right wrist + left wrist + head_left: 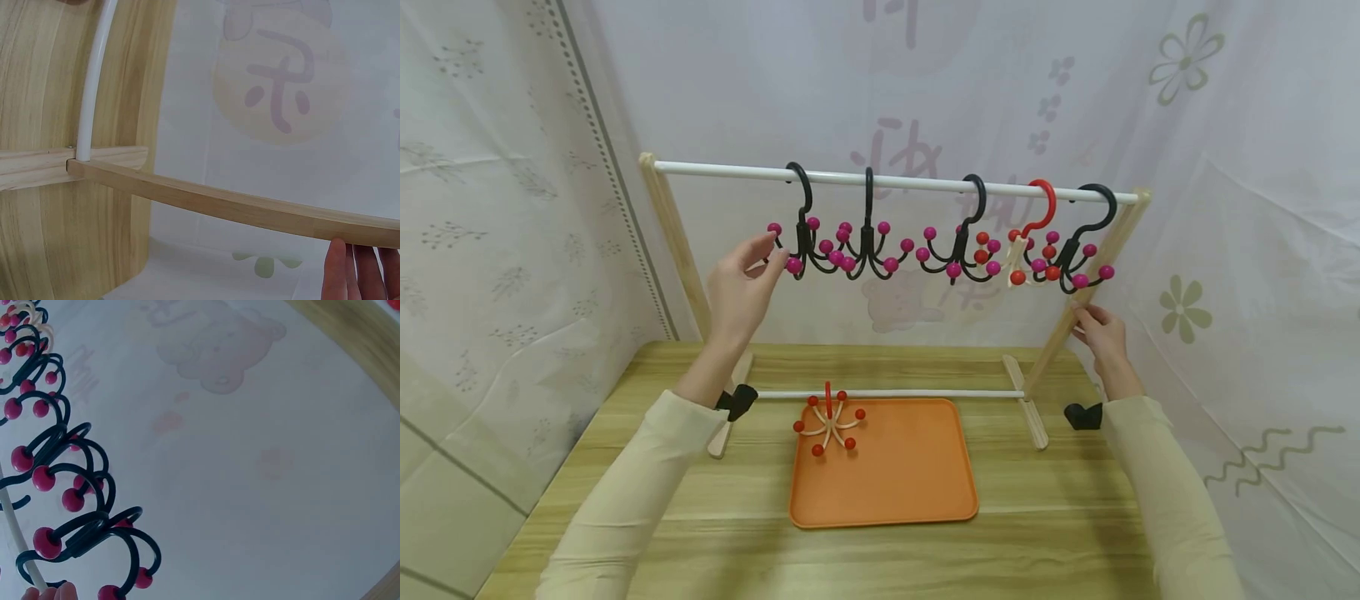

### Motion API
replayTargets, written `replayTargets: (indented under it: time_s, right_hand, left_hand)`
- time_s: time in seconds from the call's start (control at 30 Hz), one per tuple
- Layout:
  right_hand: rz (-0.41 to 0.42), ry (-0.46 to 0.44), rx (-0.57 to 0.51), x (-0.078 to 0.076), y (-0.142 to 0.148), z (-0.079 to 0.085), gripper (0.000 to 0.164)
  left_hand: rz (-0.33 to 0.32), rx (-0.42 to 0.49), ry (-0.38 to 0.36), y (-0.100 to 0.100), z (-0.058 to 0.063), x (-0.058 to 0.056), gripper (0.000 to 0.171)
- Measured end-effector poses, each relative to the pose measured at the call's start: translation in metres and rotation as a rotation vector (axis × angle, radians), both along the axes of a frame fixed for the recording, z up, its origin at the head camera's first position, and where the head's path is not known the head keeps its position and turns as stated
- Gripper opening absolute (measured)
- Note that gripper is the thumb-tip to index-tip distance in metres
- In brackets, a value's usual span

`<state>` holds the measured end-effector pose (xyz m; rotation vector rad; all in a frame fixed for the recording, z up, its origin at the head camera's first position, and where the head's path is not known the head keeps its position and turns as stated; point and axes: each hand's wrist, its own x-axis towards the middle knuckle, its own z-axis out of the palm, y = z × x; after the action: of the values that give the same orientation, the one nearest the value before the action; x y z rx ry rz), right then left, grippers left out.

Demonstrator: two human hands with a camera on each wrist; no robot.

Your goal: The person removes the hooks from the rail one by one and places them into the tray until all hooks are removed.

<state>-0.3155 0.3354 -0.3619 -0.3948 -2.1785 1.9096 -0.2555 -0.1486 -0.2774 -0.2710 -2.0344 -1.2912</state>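
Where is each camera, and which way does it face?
Head: on the head, facing forward and down at the rack; left hand, right hand and sleeves show.
Left wrist: on that wrist, facing hangers and cloth; fingertips show.
Right wrist: on that wrist, facing a wooden post; fingers show.
Head and right wrist share that post.

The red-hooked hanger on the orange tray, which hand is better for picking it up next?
Probably the left hand: the red-hooked hanger is on the left side of the orange tray, nearer that hand. The right hand is farther off, touching the wooden post.
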Motion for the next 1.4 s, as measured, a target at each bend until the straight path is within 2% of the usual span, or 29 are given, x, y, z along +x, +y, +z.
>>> replayTargets:
  time_s: [0.33, 0.73, 1.0, 1.23, 1.4]
  right_hand:
    - [-0.010, -0.008, -0.011, -0.001, -0.001, 0.000, 0.066]
    - [0.000, -0.014, -0.017, 0.000, 0.000, 0.001, 0.067]
    - [-0.007, -0.011, -0.001, 0.000, 0.000, 0.001, 0.066]
    - [0.005, -0.002, -0.006, 0.005, -0.002, 0.004, 0.066]
    - [0.003, 0.005, -0.014, 0.005, -0.003, 0.005, 0.063]
  left_hand:
    - [0.022, -0.055, -0.057, 0.009, 0.020, -0.019, 0.040]
    - [-0.003, -0.042, -0.064, 0.020, 0.029, -0.036, 0.037]
    - [0.032, -0.088, -0.072, 0.030, 0.039, -0.046, 0.034]
    - [0.042, -0.061, -0.045, 0.034, 0.042, -0.049, 0.022]
    - [0.064, -0.063, 0.008, 0.032, 0.042, -0.048, 0.021]
